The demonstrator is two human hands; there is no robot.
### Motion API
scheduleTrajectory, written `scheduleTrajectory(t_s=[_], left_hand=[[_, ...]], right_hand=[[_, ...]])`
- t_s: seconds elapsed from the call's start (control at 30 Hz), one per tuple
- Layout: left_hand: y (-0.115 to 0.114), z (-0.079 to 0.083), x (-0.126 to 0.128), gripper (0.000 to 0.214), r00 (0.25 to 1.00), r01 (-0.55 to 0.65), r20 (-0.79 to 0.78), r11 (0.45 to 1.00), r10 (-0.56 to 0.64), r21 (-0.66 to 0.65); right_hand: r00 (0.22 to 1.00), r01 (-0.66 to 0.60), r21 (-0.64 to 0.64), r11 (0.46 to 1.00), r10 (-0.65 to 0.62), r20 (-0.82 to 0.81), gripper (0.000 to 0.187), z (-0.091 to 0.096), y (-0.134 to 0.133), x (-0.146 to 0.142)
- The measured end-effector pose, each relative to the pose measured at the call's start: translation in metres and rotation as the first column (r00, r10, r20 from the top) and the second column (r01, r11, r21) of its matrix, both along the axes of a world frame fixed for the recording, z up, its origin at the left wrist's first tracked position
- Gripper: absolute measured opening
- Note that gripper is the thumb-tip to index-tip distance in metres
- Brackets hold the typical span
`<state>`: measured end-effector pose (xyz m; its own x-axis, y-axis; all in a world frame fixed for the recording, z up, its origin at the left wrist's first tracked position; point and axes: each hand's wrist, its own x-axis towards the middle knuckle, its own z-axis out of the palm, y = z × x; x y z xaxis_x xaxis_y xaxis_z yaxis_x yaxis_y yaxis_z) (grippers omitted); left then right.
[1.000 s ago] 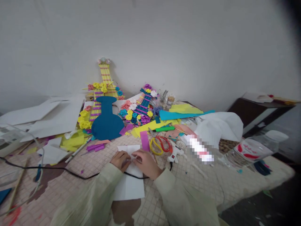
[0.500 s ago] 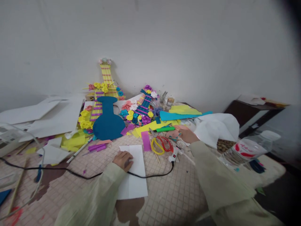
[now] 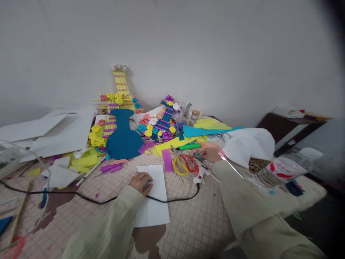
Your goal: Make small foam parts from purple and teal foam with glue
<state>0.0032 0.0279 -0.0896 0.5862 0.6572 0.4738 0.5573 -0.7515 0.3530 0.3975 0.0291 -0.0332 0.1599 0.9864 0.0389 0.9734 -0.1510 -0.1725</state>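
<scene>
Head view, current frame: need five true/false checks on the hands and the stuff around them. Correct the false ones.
1. The left hand rests on the creased white sheet. True.
2. The right hand lies on the blue bottle-shaped cutout. False: it is beside the pink paper, well to the right of that cutout.
3. The black cord meets the white glue gun. True.
4. The clear bottle is at the left end of the table. False: it is on the right side of the picture.
5. The yellow loop handle lies between the white sheet and the glue gun, going left to right. True.
</scene>
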Motion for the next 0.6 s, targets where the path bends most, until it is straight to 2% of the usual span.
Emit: scheduleTrajectory(t_s=[0.13, 0.37, 0.6], left_hand=[[-0.001, 0.001, 0.0, 0.016, 1.0, -0.005, -0.008, 1.0, 0.005, -0.008], [-0.002, 0.003, 0.001, 0.016, 1.0, -0.012, -0.023, 1.0, 0.011, -0.022], [-0.004, 0.007, 0.001, 0.015, 0.999, -0.019, -0.036, 0.999, 0.018, -0.028]], right_hand=[[0.999, -0.031, -0.106, 0.994, 0.029, -0.02, 0.027, -0.006, 0.008, 0.0], [1.0, 0.028, -0.155, 0.987, -0.026, 0.017, 0.025, -0.004, 0.012, 0.0], [0.999, 0.005, -0.241, 0.971, 0.003, 0.032, 0.024, 0.003, 0.009, -0.003]])
